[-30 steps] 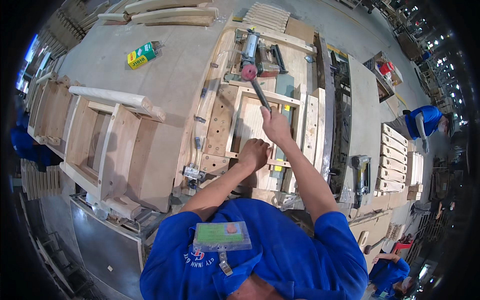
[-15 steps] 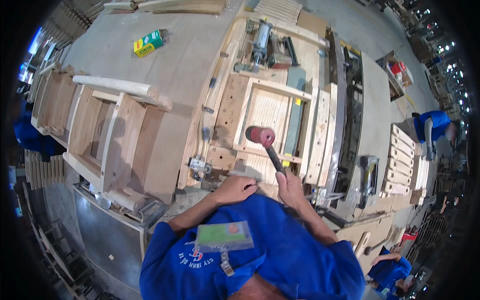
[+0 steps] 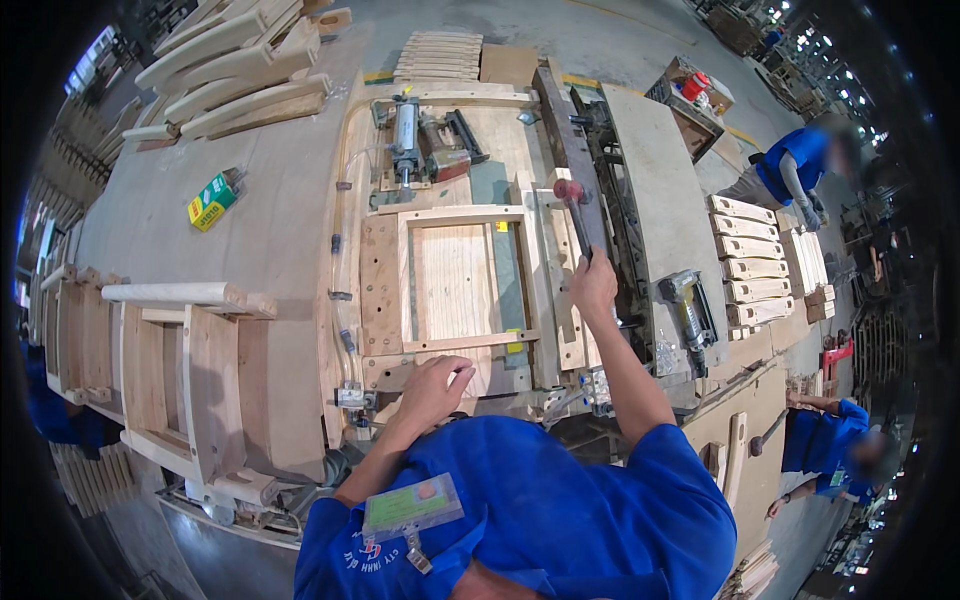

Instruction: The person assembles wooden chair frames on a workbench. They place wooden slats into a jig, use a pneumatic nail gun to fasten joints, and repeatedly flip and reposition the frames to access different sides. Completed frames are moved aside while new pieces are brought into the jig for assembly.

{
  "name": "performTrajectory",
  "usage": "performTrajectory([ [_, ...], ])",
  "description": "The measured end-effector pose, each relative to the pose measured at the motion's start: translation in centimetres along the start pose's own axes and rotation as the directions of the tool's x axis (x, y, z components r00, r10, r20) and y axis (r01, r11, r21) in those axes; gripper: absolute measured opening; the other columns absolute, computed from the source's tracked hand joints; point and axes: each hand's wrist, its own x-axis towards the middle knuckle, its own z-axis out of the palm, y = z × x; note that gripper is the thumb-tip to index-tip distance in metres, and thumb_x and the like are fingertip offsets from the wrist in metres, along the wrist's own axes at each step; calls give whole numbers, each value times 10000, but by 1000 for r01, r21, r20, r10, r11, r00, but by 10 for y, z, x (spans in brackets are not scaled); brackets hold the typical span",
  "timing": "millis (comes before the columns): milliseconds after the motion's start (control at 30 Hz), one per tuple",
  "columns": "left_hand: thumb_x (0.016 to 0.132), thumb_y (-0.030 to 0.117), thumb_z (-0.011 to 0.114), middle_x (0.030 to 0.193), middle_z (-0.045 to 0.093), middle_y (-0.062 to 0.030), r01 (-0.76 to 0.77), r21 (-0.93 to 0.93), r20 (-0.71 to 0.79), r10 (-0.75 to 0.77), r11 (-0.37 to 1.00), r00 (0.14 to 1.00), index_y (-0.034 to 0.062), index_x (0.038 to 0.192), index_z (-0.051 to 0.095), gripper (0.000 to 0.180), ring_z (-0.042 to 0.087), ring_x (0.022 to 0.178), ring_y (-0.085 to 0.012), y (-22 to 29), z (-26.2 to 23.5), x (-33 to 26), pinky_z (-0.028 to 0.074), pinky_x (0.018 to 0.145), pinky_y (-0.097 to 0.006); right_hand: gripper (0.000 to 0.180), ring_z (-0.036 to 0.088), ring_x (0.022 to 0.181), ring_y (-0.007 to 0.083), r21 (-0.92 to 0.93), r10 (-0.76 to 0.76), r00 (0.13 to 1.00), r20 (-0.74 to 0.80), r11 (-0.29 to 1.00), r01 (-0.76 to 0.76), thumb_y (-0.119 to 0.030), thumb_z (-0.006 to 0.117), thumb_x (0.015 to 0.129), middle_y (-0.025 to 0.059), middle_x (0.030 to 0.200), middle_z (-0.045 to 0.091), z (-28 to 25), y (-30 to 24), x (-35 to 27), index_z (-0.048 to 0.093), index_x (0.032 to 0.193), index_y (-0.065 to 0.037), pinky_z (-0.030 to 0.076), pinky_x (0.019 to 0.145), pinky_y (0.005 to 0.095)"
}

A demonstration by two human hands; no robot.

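Nearest to us, our left hand point(image 3: 432, 385) lies flat, fingers loose, on the near rail of the frame point(image 3: 455, 285), grasping nothing; we judge it presses the wood down so the piece sits tight in the jig point(image 3: 350, 300) while the other hand strikes. The frame, a pale wooden rectangle with a slatted panel in its middle, lies in the middle of the bench point(image 3: 250, 230), boxed in by the jig's blocks, which seem set there to hold its corners square. To the right, our right hand point(image 3: 595, 285) is clenched on the handle of a mallet point(image 3: 572, 195), whose red head hangs over the frame's far right corner, close to the right stile, probably the joint being driven home. A nail gun point(image 3: 688, 310) rests on the right ledge, within easy reach of that hand. On the left, finished frames point(image 3: 160, 360) stand on edge, out of the way of the work. Farther off, a clamp cylinder point(image 3: 405, 140) sits at the jig's far end, likely to squeeze the frame lengthwise. A green and yellow box point(image 3: 212, 200) lies far left, and curved wooden parts point(image 3: 235, 70) are stacked at the far corner.
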Motion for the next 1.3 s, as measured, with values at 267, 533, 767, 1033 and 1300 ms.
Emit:
performTrajectory([
  [267,1032,265,681,1070,781,-167,-9,42,29,8,999,1000,47,1134,766,255,726,1027,-377,-4,20,2,563,911,-471,440,611,1177,425,-291,-132,985,110,944,158,-146,739,871,195,1290,612,-23,21,-5,672,1301,-81,530,930,558],
  [533,1029,250,683,1058,777,-160,40,-3,16,-40,999,999,37,1126,761,247,722,1026,-377,-11,16,5,560,913,-461,651,633,1152,490,-485,200,978,-64,850,-206,-79,689,843,283,1267,625,-131,146,-3,530,1471,-17,525,982,553],
  [767,1029,261,682,1070,773,-157,-88,-3,104,88,996,991,43,1140,753,255,728,1017,-361,3,26,32,560,888,-450,653,663,1135,486,-427,22,996,91,904,19,-98,691,853,305,1209,682,-142,173,7,474,1462,-8,541,966,546],
  [1033,1028,241,686,1088,799,-152,60,-187,192,-24,981,981,36,1160,767,257,762,958,-320,0,40,34,576,839,-392,359,664,628,193,171,331,859,391,891,-421,-260,701,1018,91,761,673,-221,70,-30,622,1249,2,558,589,380],
  [1300,1109,302,615,894,763,-92,312,-493,562,23,812,827,17,1064,771,328,700,827,-158,-1,129,64,546,755,-336,299,724,802,203,383,168,824,541,823,-420,-150,662,1035,128,916,742,-114,-16,-137,626,1285,9,578,723,370],
])
